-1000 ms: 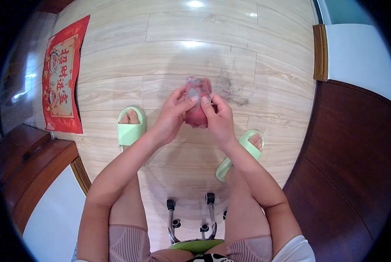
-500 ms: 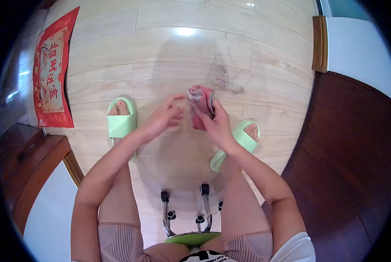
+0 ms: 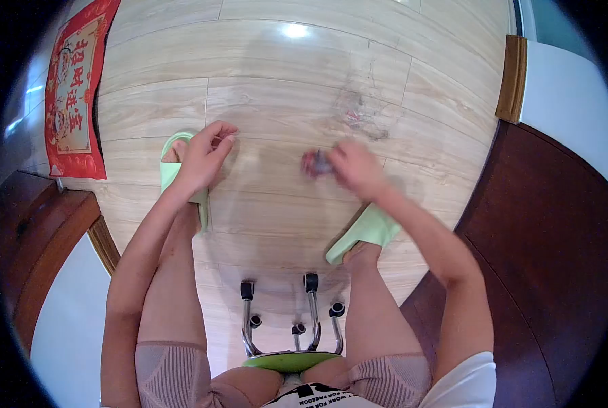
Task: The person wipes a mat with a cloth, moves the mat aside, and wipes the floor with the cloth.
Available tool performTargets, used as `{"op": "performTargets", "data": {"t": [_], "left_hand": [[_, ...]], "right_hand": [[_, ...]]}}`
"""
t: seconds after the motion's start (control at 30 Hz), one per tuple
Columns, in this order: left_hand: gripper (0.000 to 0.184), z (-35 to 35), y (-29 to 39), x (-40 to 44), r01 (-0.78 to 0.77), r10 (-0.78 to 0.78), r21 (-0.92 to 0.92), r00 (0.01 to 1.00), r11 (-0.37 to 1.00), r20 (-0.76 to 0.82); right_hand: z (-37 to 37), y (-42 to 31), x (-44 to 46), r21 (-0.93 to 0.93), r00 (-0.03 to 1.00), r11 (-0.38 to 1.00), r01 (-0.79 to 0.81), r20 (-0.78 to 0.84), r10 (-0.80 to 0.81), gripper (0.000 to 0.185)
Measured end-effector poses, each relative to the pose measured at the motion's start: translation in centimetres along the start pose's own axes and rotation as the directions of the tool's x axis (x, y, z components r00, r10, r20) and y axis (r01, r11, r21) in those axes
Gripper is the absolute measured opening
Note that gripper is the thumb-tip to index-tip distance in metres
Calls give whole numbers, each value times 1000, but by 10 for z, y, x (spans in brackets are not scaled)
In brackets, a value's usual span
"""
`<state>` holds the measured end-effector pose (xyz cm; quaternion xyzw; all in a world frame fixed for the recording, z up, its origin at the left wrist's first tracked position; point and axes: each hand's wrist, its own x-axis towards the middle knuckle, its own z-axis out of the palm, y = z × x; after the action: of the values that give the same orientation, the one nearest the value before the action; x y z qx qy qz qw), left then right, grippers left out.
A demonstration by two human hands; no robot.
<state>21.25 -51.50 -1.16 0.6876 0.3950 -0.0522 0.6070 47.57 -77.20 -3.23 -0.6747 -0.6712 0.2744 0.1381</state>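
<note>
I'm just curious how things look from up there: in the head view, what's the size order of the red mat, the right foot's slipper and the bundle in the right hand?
1. Red mat
2. Right foot's slipper
3. Bundle, blurred

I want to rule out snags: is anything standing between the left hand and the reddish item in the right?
Nothing visible stands between the left hand and the reddish item, blurred in the right hand; only floor shows in the gap.
</note>
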Motion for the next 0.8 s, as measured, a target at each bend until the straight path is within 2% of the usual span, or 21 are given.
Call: {"op": "performTargets", "data": {"t": [0.17,0.2,0.23,0.33,0.4,0.43,0.5,0.53,0.57,0.6,0.63,0.73,0.8], "left_hand": [[23,-1,8,10,-22,21,-21,998,1000,-62],[23,-2,8,12,-20,18,-37,998,999,-66],[23,-1,10,15,-31,28,-38,997,999,-73],[22,-5,12,24,-41,37,-59,997,997,-66],[23,-9,11,28,-6,4,-98,1000,995,-18],[23,-11,10,29,-4,2,-113,1000,994,-22],[22,-15,10,33,-4,0,-142,999,990,-32],[21,-16,11,35,12,-19,-132,999,991,-46],[21,-17,13,36,28,-36,-122,998,992,-60],[20,-18,14,39,42,-51,-112,996,993,-75],[20,-19,15,40,37,-44,-101,996,994,-77],[19,-19,18,44,23,-30,-95,996,995,-81],[19,-18,16,45,25,-37,-125,995,992,-96]], "right_hand": [[-94,85,91,-209,954,961,-182,-273,121,26],[-111,100,107,-241,924,930,-279,-332,191,26],[-125,106,118,-264,883,889,-375,-394,255,27],[-143,98,131,-175,691,898,-403,-702,173,27],[-133,51,120,110,751,903,-416,-518,410,28],[-135,6,113,244,788,829,-503,-265,556,25],[-73,-37,81,362,888,845,-395,-84,451,26],[-53,-56,75,483,893,753,-446,190,407,26],[-33,-75,68,537,829,642,-548,450,331,29],[-4,-90,46,369,978,919,-138,199,67,32],[32,-92,26,66,957,956,286,29,-288,37],[55,-74,43,-40,903,902,429,16,-429,42],[29,-38,76,-79,933,938,337,160,-321,42]]}}
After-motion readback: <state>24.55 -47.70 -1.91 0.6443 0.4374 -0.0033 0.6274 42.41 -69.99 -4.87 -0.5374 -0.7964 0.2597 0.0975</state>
